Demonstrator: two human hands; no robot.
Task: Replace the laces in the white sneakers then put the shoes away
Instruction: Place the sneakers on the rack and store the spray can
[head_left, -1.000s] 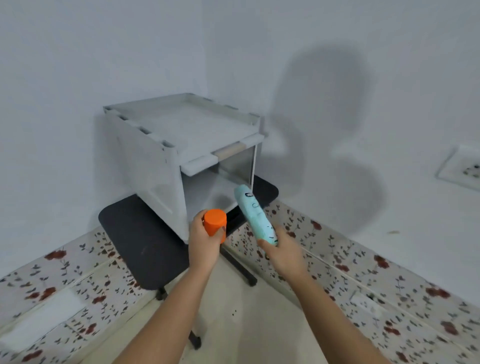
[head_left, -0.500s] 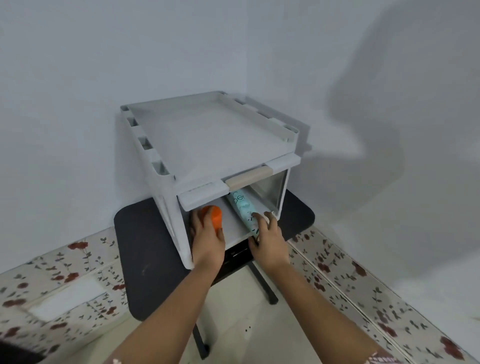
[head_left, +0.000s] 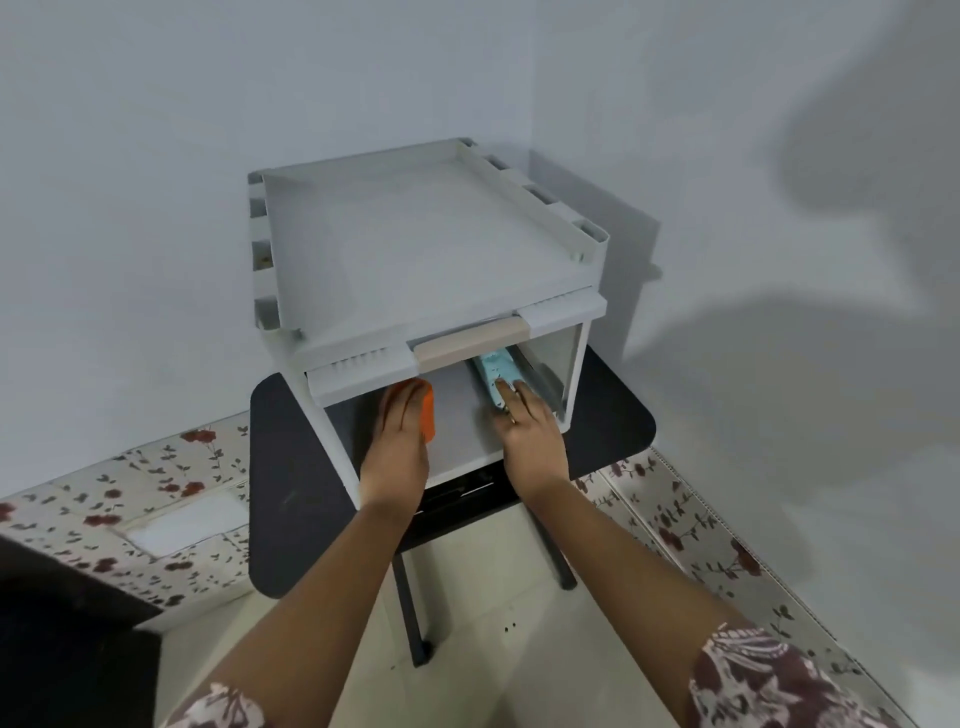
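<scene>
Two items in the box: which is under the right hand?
The light-blue tube, lying along the right side; the left hand holds the orange container.

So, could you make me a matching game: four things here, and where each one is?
Things:
1 orange container
2 pale blue tube
3 white box
4 black table

Places:
A on the black table
B on the floor, by the wall
C inside the box, in the left hand
D inside the box, under the fingers of the right hand

Pairs: 1-C, 2-D, 3-A, 4-B.
</scene>
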